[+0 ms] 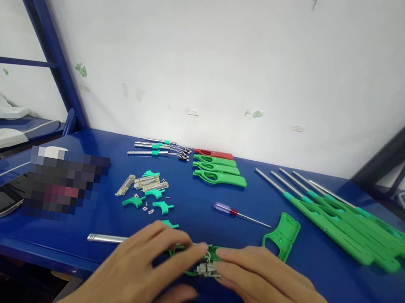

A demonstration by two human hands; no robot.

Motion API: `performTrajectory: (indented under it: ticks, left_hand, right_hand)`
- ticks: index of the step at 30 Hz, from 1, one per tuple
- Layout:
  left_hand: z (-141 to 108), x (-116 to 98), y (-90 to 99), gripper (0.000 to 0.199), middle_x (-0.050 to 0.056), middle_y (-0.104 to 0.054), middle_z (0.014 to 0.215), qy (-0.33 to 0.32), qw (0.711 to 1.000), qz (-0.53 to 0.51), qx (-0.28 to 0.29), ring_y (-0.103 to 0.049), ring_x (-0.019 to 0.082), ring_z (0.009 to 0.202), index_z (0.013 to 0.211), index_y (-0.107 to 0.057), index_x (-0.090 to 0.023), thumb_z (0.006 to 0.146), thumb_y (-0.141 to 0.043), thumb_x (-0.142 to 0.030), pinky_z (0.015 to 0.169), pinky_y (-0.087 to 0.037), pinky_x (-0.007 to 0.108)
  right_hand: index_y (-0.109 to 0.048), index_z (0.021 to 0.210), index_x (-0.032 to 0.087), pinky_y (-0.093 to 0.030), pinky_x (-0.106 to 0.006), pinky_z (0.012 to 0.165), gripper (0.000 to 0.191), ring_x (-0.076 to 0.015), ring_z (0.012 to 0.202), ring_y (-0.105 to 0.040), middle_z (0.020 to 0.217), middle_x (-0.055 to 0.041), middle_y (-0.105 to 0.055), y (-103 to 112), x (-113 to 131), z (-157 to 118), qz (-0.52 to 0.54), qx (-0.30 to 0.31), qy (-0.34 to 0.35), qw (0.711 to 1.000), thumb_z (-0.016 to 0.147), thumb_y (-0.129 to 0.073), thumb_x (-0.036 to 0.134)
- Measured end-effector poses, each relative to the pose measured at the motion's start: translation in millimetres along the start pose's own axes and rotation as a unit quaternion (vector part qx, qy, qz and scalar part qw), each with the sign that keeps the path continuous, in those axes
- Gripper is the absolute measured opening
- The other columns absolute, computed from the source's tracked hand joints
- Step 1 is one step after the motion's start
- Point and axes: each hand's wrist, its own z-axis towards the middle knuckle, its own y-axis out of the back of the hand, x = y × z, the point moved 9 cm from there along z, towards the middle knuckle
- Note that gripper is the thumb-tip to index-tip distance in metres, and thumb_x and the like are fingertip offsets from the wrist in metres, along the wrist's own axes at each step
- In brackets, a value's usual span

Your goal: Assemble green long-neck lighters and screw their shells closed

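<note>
Blue paint, smooth and glossy, covers the bench (191, 217) below a chipped white wall (217, 61). At its right lie the long-barrelled tools (330, 225), their green plastic bodies fanned close together, with slim steel tubes pointing away.

Near the front edge, the person's left hand (143, 271) arches over a green shell (214, 253), its index fingertip by the shell's inner parts and its thumb apart below; whether it grips anything cannot be told. The right hand (272, 292) rests bent fingertips on the shell's other side, against the grey block inside — how firmly is hidden. A shiny steel tube (106, 239) juts out left of the left hand; its join to the shell is covered.

If the shell tilted or a fingertip slipped, the block could pop out of its seat; a straying wire could be pinched.

Farther off lie a hollow half-shell (287, 230) with a looped guard, and a screwdriver (226, 209) with a translucent purple handle. Then come curved teal pieces (134, 201), the boxy grey block (206, 269), a thin pale wire (207, 257) and tiny flat bits (151, 211) — easily lost if a sleeve swept the bench.
</note>
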Motion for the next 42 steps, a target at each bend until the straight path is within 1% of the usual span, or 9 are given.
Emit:
performTrajectory:
  ticks: [3,6,12,17,21,29,34,38,42]
  left_hand:
    - [4,-16,-6.0,0.021,0.002,-0.080,0.105,-0.021,0.999,-0.029,-0.022,-0.074,0.019,0.091,0.131,-0.068,-0.021,0.120,-0.051,-0.022,0.093,-0.061,0.033]
    - [5,-12,-1.6,0.021,0.003,-0.079,0.102,-0.025,0.997,-0.047,-0.053,-0.070,0.018,0.088,0.127,-0.068,-0.018,0.115,-0.053,-0.009,0.088,-0.059,0.032]
    - [10,54,18.3,0.011,0.003,-0.076,0.106,0.064,0.997,0.031,-0.035,-0.066,0.020,0.095,0.116,-0.072,-0.022,0.113,-0.062,-0.016,0.088,-0.054,0.035]
    - [23,109,8.7,0.034,0.010,-0.077,0.105,0.124,0.984,0.118,0.055,-0.063,0.029,0.094,0.110,-0.079,-0.018,0.116,-0.051,-0.037,0.080,-0.054,0.043]
    - [29,123,-6.5,0.036,0.011,-0.076,0.102,0.145,0.976,0.120,0.107,-0.064,0.030,0.095,0.104,-0.080,-0.020,0.114,-0.051,-0.038,0.083,-0.056,0.043]
    - [29,135,-23.4,0.031,0.011,-0.073,0.099,0.176,0.962,0.124,0.168,-0.064,0.033,0.100,0.102,-0.081,-0.019,0.111,-0.057,-0.036,0.087,-0.055,0.045]
    - [30,134,-24.7,0.034,0.012,-0.072,0.100,0.177,0.963,0.117,0.165,-0.062,0.034,0.100,0.105,-0.080,-0.016,0.114,-0.052,-0.033,0.087,-0.054,0.049]
    - [28,114,-17.4,0.035,0.012,-0.071,0.107,0.160,0.972,0.103,0.136,-0.060,0.033,0.101,0.114,-0.078,-0.017,0.117,-0.047,-0.034,0.088,-0.053,0.050]
    - [20,71,-15.8,0.027,0.006,-0.070,0.116,0.104,0.985,0.024,0.136,-0.062,0.028,0.110,0.120,-0.074,-0.027,0.119,-0.049,-0.036,0.096,-0.054,0.044]
  right_hand:
    - [-0.076,0.126,0.020,-0.062,-0.016,0.103,0.023,-0.0108,0.108,-0.083,0.119,-0.0036,-0.086,1,5,0,0.008,0.005,0.015,1.000,0.113,-0.060,0.012]
    - [-0.078,0.124,0.021,-0.061,-0.016,0.102,0.020,-0.0106,0.104,-0.084,0.118,-0.0035,-0.087,7,9,2,-0.034,-0.025,0.011,0.999,0.112,-0.062,0.014]
    - [-0.077,0.113,0.022,-0.063,-0.018,0.089,0.015,-0.0103,0.094,-0.082,0.105,-0.0017,-0.086,18,-1,10,-0.055,-0.086,-0.055,0.993,0.110,-0.064,0.015]
    - [-0.075,0.120,0.026,-0.065,-0.032,0.089,0.016,-0.0187,0.098,-0.080,0.108,-0.0022,-0.083,0,-14,8,-0.059,-0.016,-0.102,0.993,0.109,-0.067,0.019]
    - [-0.074,0.126,0.029,-0.063,-0.043,0.099,0.018,-0.0247,0.112,-0.078,0.120,-0.0054,-0.082,-17,-22,1,-0.057,0.048,-0.134,0.988,0.112,-0.063,0.029]
    - [-0.072,0.128,0.031,-0.060,-0.045,0.102,0.018,-0.0244,0.114,-0.074,0.123,-0.0028,-0.079,-26,-25,-3,-0.038,0.096,-0.150,0.983,0.112,-0.065,0.029]
    - [-0.072,0.128,0.031,-0.060,-0.046,0.100,0.017,-0.0251,0.112,-0.074,0.121,-0.0031,-0.079,-28,-28,-6,-0.044,0.105,-0.156,0.981,0.111,-0.068,0.032]
    - [-0.072,0.130,0.032,-0.061,-0.046,0.099,0.023,-0.0258,0.111,-0.074,0.120,-0.0030,-0.078,-31,-31,-10,-0.046,0.111,-0.162,0.979,0.107,-0.073,0.033]
    - [-0.073,0.132,0.033,-0.063,-0.042,0.096,0.025,-0.0239,0.109,-0.075,0.120,-0.0022,-0.079,-32,-34,-12,-0.044,0.123,-0.150,0.980,0.107,-0.075,0.036]
